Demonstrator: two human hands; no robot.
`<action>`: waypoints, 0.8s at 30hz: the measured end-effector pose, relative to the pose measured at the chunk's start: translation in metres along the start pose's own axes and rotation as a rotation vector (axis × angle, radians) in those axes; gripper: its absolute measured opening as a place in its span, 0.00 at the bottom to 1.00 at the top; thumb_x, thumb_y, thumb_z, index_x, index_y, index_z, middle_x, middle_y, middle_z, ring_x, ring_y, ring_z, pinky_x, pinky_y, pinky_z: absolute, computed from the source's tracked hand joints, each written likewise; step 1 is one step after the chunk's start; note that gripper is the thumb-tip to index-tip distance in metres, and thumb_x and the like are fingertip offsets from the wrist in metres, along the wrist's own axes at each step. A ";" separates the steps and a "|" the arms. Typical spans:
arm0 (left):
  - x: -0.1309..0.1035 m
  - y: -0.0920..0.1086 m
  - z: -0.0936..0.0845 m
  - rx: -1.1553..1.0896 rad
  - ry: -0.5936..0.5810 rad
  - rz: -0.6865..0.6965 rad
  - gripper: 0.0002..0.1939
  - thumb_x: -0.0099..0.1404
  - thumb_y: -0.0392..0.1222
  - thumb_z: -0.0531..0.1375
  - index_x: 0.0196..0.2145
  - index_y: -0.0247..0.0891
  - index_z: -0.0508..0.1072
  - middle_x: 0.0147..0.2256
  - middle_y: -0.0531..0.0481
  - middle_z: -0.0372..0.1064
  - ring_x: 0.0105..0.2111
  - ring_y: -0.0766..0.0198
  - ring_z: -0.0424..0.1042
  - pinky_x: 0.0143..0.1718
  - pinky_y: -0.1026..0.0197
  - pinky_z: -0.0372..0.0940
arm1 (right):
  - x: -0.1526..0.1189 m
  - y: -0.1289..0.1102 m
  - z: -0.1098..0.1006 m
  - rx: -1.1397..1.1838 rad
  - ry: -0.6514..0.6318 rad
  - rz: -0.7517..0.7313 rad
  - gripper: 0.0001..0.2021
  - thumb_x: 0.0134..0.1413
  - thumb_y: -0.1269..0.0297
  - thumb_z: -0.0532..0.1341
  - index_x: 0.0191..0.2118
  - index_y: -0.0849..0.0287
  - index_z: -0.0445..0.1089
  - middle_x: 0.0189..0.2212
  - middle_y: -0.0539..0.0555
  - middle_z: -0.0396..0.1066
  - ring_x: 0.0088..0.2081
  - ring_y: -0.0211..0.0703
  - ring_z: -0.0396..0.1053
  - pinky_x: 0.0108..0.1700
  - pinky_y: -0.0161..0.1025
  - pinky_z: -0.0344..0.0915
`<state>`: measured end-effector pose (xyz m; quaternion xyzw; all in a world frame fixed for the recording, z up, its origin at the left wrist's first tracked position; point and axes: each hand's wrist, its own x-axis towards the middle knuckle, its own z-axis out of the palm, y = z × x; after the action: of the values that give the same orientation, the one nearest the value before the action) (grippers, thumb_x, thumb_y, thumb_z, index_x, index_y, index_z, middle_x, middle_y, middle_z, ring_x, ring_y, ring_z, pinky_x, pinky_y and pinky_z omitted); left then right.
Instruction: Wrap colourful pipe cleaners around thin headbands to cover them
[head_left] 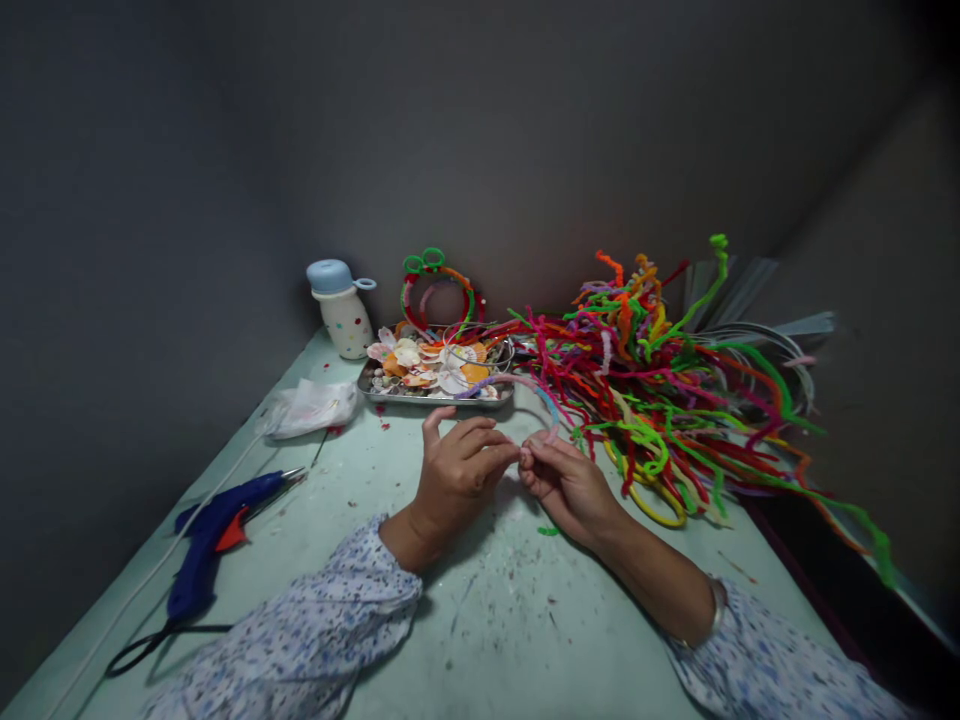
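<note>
A thin hoop-shaped headband (pixel 553 402), wrapped in fuzzy purple, pink and blue pipe cleaner, curves up from my fingers toward the tray. Its near end sits in my right hand (pixel 570 488), whose thumb and fingers are pinched closed around it. From the left, my left hand (pixel 463 470) meets the right fingertips. Its thumb and index finger are pressed together, the other fingers loosely bent. Whatever lies between those left fingertips is too small to make out. Both hands are just above the table (pixel 495 620), in front of the tray.
Behind the hands stands a metal tray (pixel 435 400) of shells and flower pieces. Finished-looking hoops (pixel 472 300) lean behind it. A tangle of pipe cleaners (pixel 645 380) spreads right. Left are a blue glue gun (pixel 199 560), a corded plastic bag (pixel 311 408) and a bottle (pixel 349 320).
</note>
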<state>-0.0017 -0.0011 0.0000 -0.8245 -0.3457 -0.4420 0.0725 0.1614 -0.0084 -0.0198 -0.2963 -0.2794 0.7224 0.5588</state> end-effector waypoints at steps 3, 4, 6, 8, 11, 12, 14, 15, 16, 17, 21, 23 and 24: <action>0.000 0.000 -0.001 0.001 -0.005 0.005 0.05 0.62 0.37 0.61 0.36 0.46 0.75 0.34 0.56 0.77 0.44 0.61 0.72 0.56 0.46 0.47 | 0.000 -0.001 0.001 -0.005 0.009 -0.003 0.06 0.44 0.66 0.69 0.27 0.60 0.72 0.22 0.48 0.69 0.23 0.31 0.64 0.23 0.28 0.61; 0.000 0.000 -0.001 0.002 -0.005 0.007 0.05 0.62 0.37 0.61 0.36 0.46 0.75 0.34 0.56 0.77 0.44 0.61 0.72 0.56 0.46 0.47 | 0.000 -0.001 0.001 -0.007 0.012 -0.004 0.06 0.44 0.66 0.69 0.27 0.60 0.72 0.22 0.48 0.69 0.23 0.31 0.64 0.23 0.28 0.61; 0.000 0.000 -0.002 0.005 -0.002 0.009 0.05 0.63 0.36 0.61 0.36 0.45 0.75 0.35 0.55 0.77 0.44 0.60 0.72 0.55 0.46 0.47 | 0.000 -0.001 0.002 -0.008 0.015 -0.004 0.07 0.44 0.66 0.69 0.27 0.61 0.71 0.22 0.48 0.69 0.23 0.31 0.64 0.23 0.28 0.61; 0.000 -0.001 -0.002 0.006 0.005 0.008 0.05 0.63 0.37 0.60 0.36 0.45 0.75 0.35 0.54 0.77 0.44 0.60 0.72 0.55 0.46 0.47 | 0.001 -0.001 0.001 -0.004 0.008 -0.006 0.07 0.45 0.66 0.69 0.27 0.61 0.71 0.22 0.48 0.69 0.23 0.31 0.65 0.24 0.28 0.62; 0.000 -0.002 -0.003 0.002 0.014 0.014 0.05 0.62 0.37 0.61 0.36 0.44 0.76 0.34 0.54 0.77 0.44 0.60 0.72 0.55 0.46 0.47 | 0.001 0.000 0.000 0.009 0.001 -0.010 0.07 0.45 0.66 0.69 0.27 0.61 0.70 0.22 0.48 0.69 0.23 0.32 0.65 0.24 0.28 0.62; 0.000 -0.002 -0.004 0.001 0.015 0.018 0.05 0.62 0.37 0.61 0.36 0.45 0.76 0.34 0.54 0.77 0.44 0.60 0.72 0.55 0.46 0.47 | 0.001 0.001 0.000 0.014 0.002 -0.007 0.07 0.45 0.66 0.69 0.27 0.60 0.70 0.22 0.48 0.69 0.23 0.32 0.65 0.24 0.28 0.63; 0.001 -0.003 -0.004 0.007 0.012 0.028 0.05 0.62 0.37 0.61 0.35 0.45 0.75 0.34 0.55 0.77 0.43 0.60 0.72 0.55 0.46 0.47 | 0.001 0.001 -0.001 0.023 0.006 -0.001 0.07 0.45 0.67 0.69 0.27 0.60 0.70 0.22 0.48 0.69 0.23 0.31 0.65 0.23 0.28 0.63; 0.001 -0.003 -0.004 0.013 0.010 0.033 0.05 0.62 0.37 0.61 0.35 0.45 0.75 0.34 0.56 0.77 0.43 0.60 0.73 0.55 0.46 0.47 | 0.001 0.001 -0.001 0.024 0.008 0.003 0.07 0.45 0.67 0.69 0.27 0.60 0.71 0.22 0.48 0.69 0.23 0.31 0.65 0.23 0.28 0.63; 0.001 -0.003 -0.004 0.019 0.008 0.037 0.05 0.62 0.36 0.61 0.35 0.45 0.75 0.34 0.56 0.77 0.43 0.60 0.73 0.55 0.46 0.47 | 0.001 0.001 -0.001 0.024 0.008 0.007 0.06 0.45 0.67 0.69 0.27 0.60 0.71 0.22 0.48 0.69 0.23 0.31 0.65 0.23 0.28 0.63; 0.001 -0.003 -0.004 0.025 0.005 0.041 0.05 0.62 0.36 0.61 0.35 0.45 0.75 0.34 0.56 0.77 0.43 0.60 0.73 0.55 0.46 0.47 | 0.001 0.001 -0.001 0.023 0.009 0.010 0.06 0.45 0.67 0.69 0.27 0.60 0.71 0.22 0.48 0.69 0.23 0.31 0.65 0.23 0.28 0.63; 0.001 -0.003 -0.003 0.043 0.006 0.061 0.05 0.63 0.36 0.60 0.35 0.44 0.75 0.34 0.55 0.77 0.42 0.61 0.73 0.55 0.46 0.47 | 0.000 0.000 -0.002 0.015 0.005 0.013 0.07 0.46 0.66 0.69 0.27 0.60 0.70 0.23 0.48 0.69 0.23 0.31 0.65 0.23 0.28 0.62; 0.002 -0.003 -0.003 0.053 0.001 0.076 0.05 0.63 0.36 0.59 0.35 0.44 0.75 0.33 0.55 0.77 0.42 0.61 0.73 0.55 0.47 0.48 | 0.000 0.001 -0.002 0.011 0.000 0.005 0.06 0.46 0.66 0.68 0.28 0.60 0.71 0.23 0.48 0.69 0.23 0.31 0.65 0.23 0.28 0.62; 0.002 -0.002 -0.003 0.059 -0.007 0.084 0.05 0.63 0.36 0.59 0.36 0.44 0.75 0.34 0.54 0.77 0.42 0.61 0.73 0.55 0.47 0.48 | 0.000 0.001 -0.003 0.009 -0.002 0.002 0.06 0.46 0.66 0.68 0.28 0.60 0.71 0.23 0.48 0.69 0.23 0.31 0.65 0.23 0.28 0.63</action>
<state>-0.0046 0.0005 0.0031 -0.8373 -0.3238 -0.4254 0.1142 0.1627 -0.0084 -0.0224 -0.2933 -0.2766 0.7245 0.5591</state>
